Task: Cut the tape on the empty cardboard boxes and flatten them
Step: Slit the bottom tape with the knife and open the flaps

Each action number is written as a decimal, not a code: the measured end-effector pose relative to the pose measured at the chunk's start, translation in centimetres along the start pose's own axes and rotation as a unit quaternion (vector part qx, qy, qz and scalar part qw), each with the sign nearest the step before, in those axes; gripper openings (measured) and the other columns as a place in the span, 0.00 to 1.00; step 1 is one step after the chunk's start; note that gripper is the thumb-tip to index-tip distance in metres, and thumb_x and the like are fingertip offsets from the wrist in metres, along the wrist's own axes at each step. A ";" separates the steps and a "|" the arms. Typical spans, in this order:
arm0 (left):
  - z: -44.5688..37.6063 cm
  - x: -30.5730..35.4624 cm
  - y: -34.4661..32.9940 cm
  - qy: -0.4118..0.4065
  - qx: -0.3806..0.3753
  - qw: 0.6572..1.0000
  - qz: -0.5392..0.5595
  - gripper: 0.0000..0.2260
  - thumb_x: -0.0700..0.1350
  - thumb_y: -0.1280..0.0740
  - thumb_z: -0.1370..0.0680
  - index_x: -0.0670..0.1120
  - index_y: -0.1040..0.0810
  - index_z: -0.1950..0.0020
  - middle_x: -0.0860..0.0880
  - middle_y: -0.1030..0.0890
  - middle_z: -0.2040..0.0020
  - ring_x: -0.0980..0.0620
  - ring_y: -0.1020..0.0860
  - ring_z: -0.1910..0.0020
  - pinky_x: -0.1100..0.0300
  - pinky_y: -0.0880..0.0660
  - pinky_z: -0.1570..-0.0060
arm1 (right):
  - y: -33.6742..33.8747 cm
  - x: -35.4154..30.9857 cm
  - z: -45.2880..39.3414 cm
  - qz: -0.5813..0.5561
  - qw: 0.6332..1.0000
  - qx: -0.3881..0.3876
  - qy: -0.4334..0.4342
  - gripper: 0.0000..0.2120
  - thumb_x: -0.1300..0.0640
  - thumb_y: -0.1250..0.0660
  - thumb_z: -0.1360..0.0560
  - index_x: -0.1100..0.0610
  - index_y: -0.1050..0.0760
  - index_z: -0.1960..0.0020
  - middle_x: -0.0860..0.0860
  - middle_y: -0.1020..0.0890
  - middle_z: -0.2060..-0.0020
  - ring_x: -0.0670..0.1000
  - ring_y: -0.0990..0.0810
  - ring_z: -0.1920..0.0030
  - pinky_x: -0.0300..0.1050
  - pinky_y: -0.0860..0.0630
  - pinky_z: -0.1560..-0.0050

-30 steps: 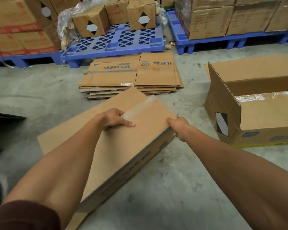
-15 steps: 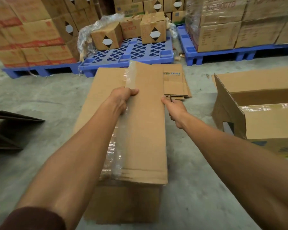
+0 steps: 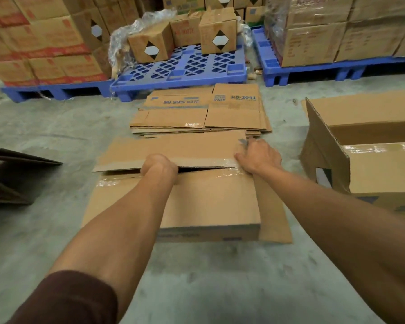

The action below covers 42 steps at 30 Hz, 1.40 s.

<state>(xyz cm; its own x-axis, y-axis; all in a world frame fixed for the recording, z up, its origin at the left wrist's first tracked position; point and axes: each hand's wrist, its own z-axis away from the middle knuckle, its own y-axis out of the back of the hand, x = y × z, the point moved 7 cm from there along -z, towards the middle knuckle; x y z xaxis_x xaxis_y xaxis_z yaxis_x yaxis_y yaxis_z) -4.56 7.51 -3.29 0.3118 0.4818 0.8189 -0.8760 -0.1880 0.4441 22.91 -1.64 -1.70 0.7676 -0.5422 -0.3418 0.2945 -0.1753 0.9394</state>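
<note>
A brown cardboard box point(image 3: 208, 202) lies on the concrete floor in front of me, its taped seam split along the middle. My left hand point(image 3: 159, 166) reaches into the gap and grips the edge of the far flap point(image 3: 168, 149). My right hand point(image 3: 258, 157) presses on the right end of the seam and holds a small grey blade point(image 3: 243, 141) that sticks out beyond the fingers. Clear tape point(image 3: 222, 163) clings along the cut edges. A side flap point(image 3: 275, 213) sticks out on the right.
A stack of flattened boxes point(image 3: 201, 113) lies just beyond. An open empty box point(image 3: 369, 155) stands at the right. Another dark cardboard piece point(image 3: 12, 174) sits at the left edge. Blue pallets point(image 3: 180, 71) loaded with cartons line the back.
The box has turned from lengthwise to crosswise in front of me and dropped lower. My left hand went from the flap's top into the split seam; my right hand shifted to the seam's right end.
</note>
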 end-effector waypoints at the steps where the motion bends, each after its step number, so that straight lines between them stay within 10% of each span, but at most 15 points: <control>1: -0.2 -0.2 0.2 -0.006 0.027 1.000 -0.011 0.17 0.41 0.39 0.19 0.38 0.29 0.30 0.42 0.27 0.32 0.43 0.26 0.35 0.65 0.24 0.51 | -0.9 1.1 0.0 -0.010 0.999 -0.036 -0.023 0.27 0.41 0.38 0.24 0.56 0.30 0.32 0.57 0.25 0.36 0.60 0.24 0.38 0.51 0.27 0.43; 5: 0.1 -4.2 -2.5 0.098 -0.057 0.988 0.109 0.18 0.41 0.42 0.17 0.38 0.31 0.28 0.40 0.26 0.31 0.43 0.26 0.34 0.67 0.28 0.75 | -6.4 3.2 1.1 -0.144 0.966 -0.210 -0.048 0.27 0.46 0.35 0.23 0.57 0.31 0.29 0.56 0.27 0.32 0.59 0.28 0.33 0.49 0.30 0.34; 11: 2.9 -6.0 -6.7 0.166 -0.036 0.956 0.238 0.17 0.42 0.38 0.25 0.40 0.28 0.37 0.43 0.22 0.46 0.43 0.25 0.54 0.56 0.28 0.56 | -9.0 3.7 0.9 -0.241 0.938 -0.243 -0.045 0.13 0.52 0.31 0.25 0.56 0.22 0.42 0.53 0.21 0.42 0.56 0.25 0.37 0.47 0.29 0.40; 14: 3.6 -7.5 -8.7 0.132 -0.040 0.978 0.156 0.19 0.42 0.36 0.28 0.38 0.26 0.39 0.42 0.20 0.46 0.40 0.22 0.53 0.54 0.23 0.51 | -9.2 3.2 0.8 -0.190 0.945 -0.264 -0.017 0.23 0.39 0.38 0.23 0.56 0.22 0.40 0.55 0.23 0.37 0.57 0.27 0.35 0.50 0.31 0.36; 17: 2.2 -8.9 -9.3 0.103 -0.030 0.985 0.132 0.17 0.42 0.35 0.30 0.37 0.24 0.42 0.41 0.18 0.48 0.40 0.20 0.52 0.52 0.21 0.53 | -8.3 2.4 0.0 -0.146 0.966 -0.215 0.015 0.29 0.41 0.53 0.18 0.59 0.28 0.31 0.60 0.28 0.30 0.59 0.30 0.32 0.50 0.34 0.34; 22: 0.5 -9.8 -10.0 0.077 -0.049 0.974 0.207 0.04 0.40 0.33 0.32 0.42 0.24 0.59 0.46 0.17 0.59 0.48 0.18 0.61 0.62 0.28 0.63 | -7.6 1.0 -0.4 -0.041 0.972 -0.120 0.199 0.16 0.56 0.42 0.19 0.54 0.25 0.34 0.55 0.23 0.40 0.56 0.24 0.40 0.50 0.27 0.40; 26: 0.0 -10.4 -10.3 0.055 -0.076 0.965 0.246 0.12 0.35 0.30 0.30 0.46 0.33 0.62 0.45 0.20 0.60 0.48 0.18 0.59 0.60 0.24 0.59 | -7.3 0.1 1.0 0.040 0.951 -0.064 0.299 0.11 0.54 0.39 0.19 0.49 0.24 0.39 0.48 0.23 0.45 0.55 0.22 0.47 0.48 0.26 0.52; 42: -0.4 -9.8 -10.8 -0.008 -0.143 0.929 0.342 0.16 0.24 0.34 0.26 0.43 0.34 0.55 0.46 0.23 0.65 0.55 0.18 0.67 0.62 0.19 0.51 | -6.6 1.3 0.8 0.127 0.949 -0.015 0.289 0.08 0.55 0.41 0.20 0.49 0.23 0.48 0.47 0.24 0.51 0.55 0.21 0.54 0.44 0.38 0.67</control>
<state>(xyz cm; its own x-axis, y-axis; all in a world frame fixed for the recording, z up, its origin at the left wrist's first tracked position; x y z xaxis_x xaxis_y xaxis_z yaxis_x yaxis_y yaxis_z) 1.65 5.16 -16.25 -0.3504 0.3202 0.8802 -0.9323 -0.2092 -0.2951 21.50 -1.88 -8.31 0.9974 -0.0205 -0.0691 0.0675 -0.0709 0.9952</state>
